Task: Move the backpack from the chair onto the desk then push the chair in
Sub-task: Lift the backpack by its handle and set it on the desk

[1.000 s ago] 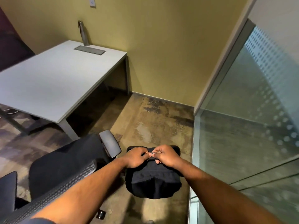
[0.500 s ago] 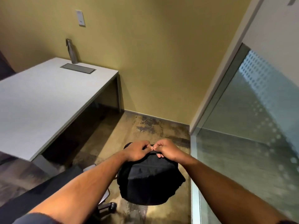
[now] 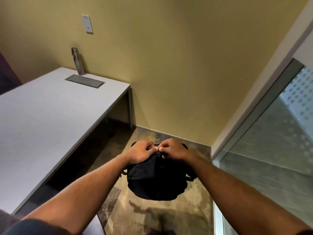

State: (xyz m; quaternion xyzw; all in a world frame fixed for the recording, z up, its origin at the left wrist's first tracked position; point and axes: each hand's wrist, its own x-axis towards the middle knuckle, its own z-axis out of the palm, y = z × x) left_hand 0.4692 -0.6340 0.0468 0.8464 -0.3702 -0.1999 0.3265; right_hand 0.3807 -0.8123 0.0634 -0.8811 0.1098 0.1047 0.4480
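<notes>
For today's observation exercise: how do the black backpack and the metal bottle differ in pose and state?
The backpack hangs in the air over the floor, while the bottle stands upright at the desk's far edge by the wall. The backpack is gripped at its top by the left hand and right hand; the bottle is untouched. The backpack is soft and black, the bottle rigid and grey.

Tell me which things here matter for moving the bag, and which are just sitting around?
In the job: black backpack, held up by left hand and right hand; white desk.
Just there: metal bottle, grey desk hatch, wall switch, glass partition.
</notes>
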